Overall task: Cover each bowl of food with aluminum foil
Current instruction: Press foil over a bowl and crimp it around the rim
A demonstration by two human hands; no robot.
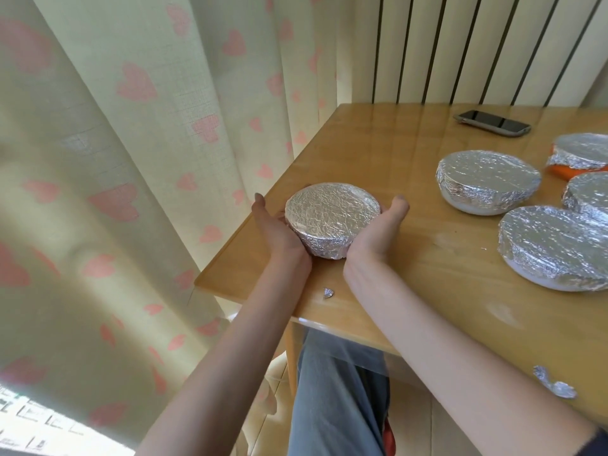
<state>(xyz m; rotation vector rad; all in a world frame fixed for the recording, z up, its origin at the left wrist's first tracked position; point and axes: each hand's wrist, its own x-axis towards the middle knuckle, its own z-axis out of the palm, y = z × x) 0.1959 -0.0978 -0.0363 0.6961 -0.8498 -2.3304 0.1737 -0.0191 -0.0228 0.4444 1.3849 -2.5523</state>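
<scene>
A small bowl wrapped all over in aluminum foil (pixel 331 215) stands near the left corner of the wooden table (pixel 411 258). My left hand (pixel 274 230) cups its left side and my right hand (pixel 378 232) cups its right side, fingers curled behind the bowl. To the right stand several more foil-covered bowls: a white one (pixel 487 179), a larger white one (pixel 556 246), an orange one (pixel 582 153) and one cut off by the right edge (pixel 589 195).
A dark phone (pixel 492 122) lies at the back of the table. Small foil scraps lie near the front edge (pixel 328 292) and at the lower right (pixel 554 383). A heart-patterned curtain (pixel 131 159) hangs left of the table; a radiator (pixel 477 47) stands behind it.
</scene>
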